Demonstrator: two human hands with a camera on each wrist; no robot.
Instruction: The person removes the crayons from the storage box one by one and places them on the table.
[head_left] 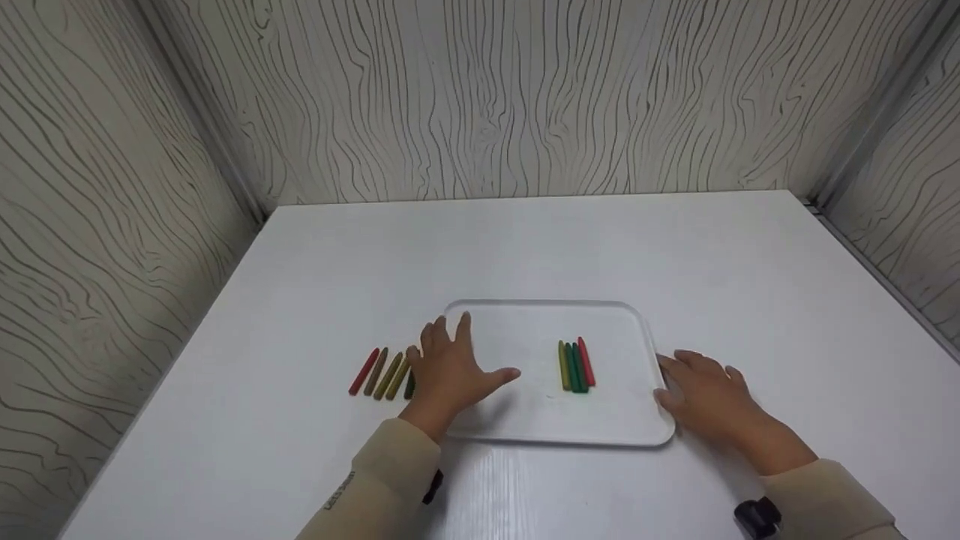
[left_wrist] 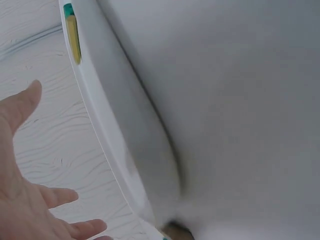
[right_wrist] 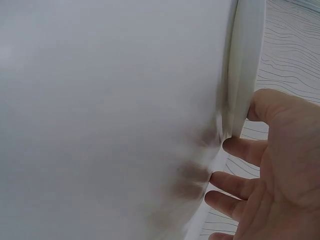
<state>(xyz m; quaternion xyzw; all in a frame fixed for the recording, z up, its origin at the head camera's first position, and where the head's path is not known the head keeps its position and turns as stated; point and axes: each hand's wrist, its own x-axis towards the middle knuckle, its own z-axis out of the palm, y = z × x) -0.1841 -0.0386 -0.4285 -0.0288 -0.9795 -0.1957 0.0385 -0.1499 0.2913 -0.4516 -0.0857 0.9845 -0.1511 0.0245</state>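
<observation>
A white tray (head_left: pixel 525 427) lies on the table with several crayons (head_left: pixel 575 367) side by side on it: yellow, green and red. My left hand (head_left: pixel 450 375) is spread over the tray's left edge, thumb pointing right over the tray and nothing held. Beside that hand, a second row of crayons (head_left: pixel 386 375), red, brown, olive-yellow and dark green, lies left of the tray, partly hidden by the fingers. At the tray's right rim, my right hand (head_left: pixel 709 397) pinches the edge. The right wrist view shows its thumb (right_wrist: pixel 265 105) at the rim and fingertips low against the edge.
The white table (head_left: pixel 315 262) reaches back to a wall panel (head_left: pixel 487 105) with a wood-grain pattern. Similar panels (head_left: pixel 97 187) stand at the left and right sides. A dark band piece (head_left: pixel 757 517) sits at the right wrist.
</observation>
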